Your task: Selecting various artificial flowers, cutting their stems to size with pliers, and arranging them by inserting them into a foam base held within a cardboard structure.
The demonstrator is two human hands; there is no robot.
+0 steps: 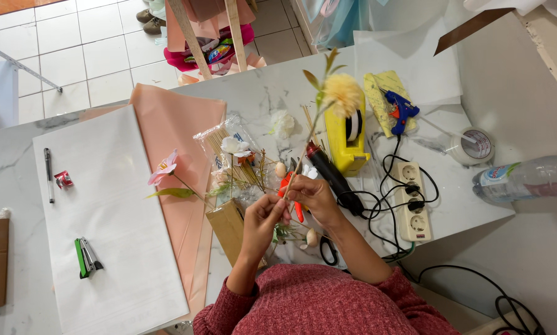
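My left hand (pixel 265 217) and my right hand (pixel 309 193) meet in the middle, both pinching the lower end of an artificial flower stem (pixel 307 139) held against a thin wooden stick. The stem rises up and away to a fluffy pale-yellow flower head (pixel 342 94) with green leaves. Just under my hands lie an orange-handled tool (pixel 298 209), a small brown cardboard box (pixel 229 226) and a clear bag of wooden skewers (pixel 235 158) with a white flower on it.
A pink flower (pixel 165 167) lies on peach paper (pixel 179 130). White sheet (pixel 98 217) holds a pen, a green stapler (pixel 86 257). Yellow tape dispenser (pixel 347 136), black glue gun (pixel 331 177), blue glue gun (pixel 402 110), power strip (pixel 412 201), tape roll (pixel 475 146), water bottle (pixel 526 177) on the right.
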